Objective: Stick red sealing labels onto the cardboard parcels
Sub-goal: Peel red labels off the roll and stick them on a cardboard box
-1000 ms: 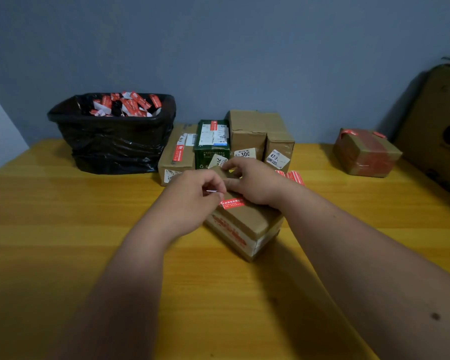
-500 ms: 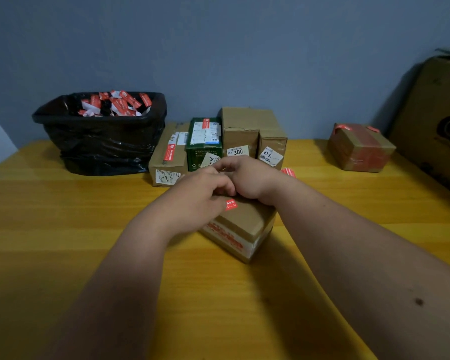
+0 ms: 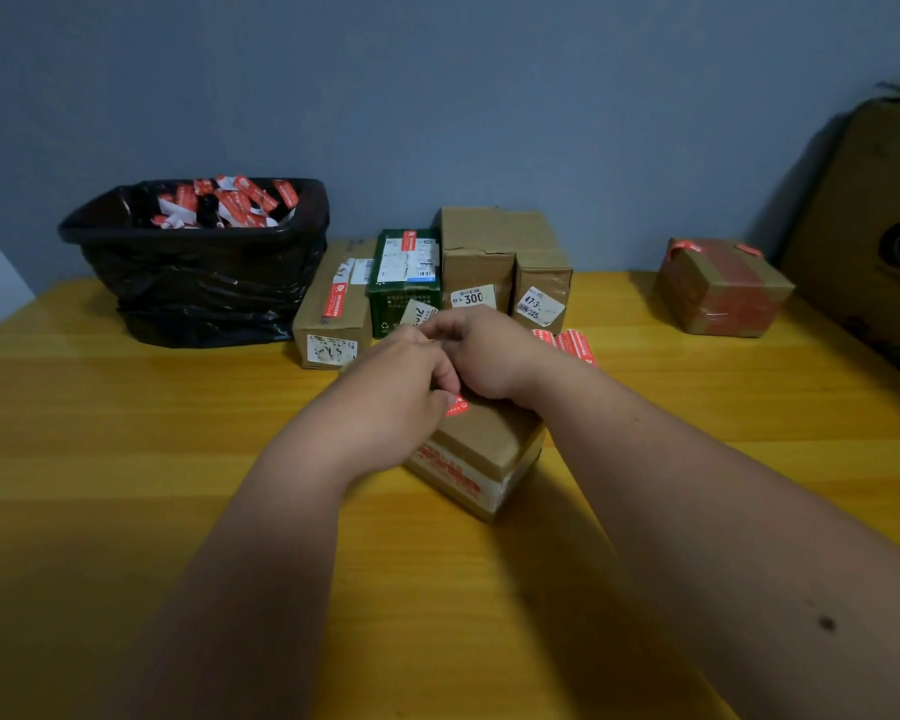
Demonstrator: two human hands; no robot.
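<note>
A small brown cardboard parcel (image 3: pixel 489 444) with red print on its front side lies in the middle of the table. A red sealing label (image 3: pixel 458 406) sticks on its top; only one end shows. My left hand (image 3: pixel 401 387) covers the rest of the label, fingers curled, thumb on it. My right hand (image 3: pixel 484 356) rests on the parcel's top with fingers curled over its far edge, fingertips meeting the left hand's. A strip of red labels (image 3: pixel 575 345) lies just behind my right wrist.
A black bin bag (image 3: pixel 198 283) full of red and white label scraps stands at the back left. Several parcels (image 3: pixel 489 252) are stacked against the wall behind my hands. A red-taped parcel (image 3: pixel 723 288) and a large carton (image 3: pixel 874 241) are at the right.
My left hand has slid right over the red label, hiding most of it. Both hands have closed together on the parcel's top.
</note>
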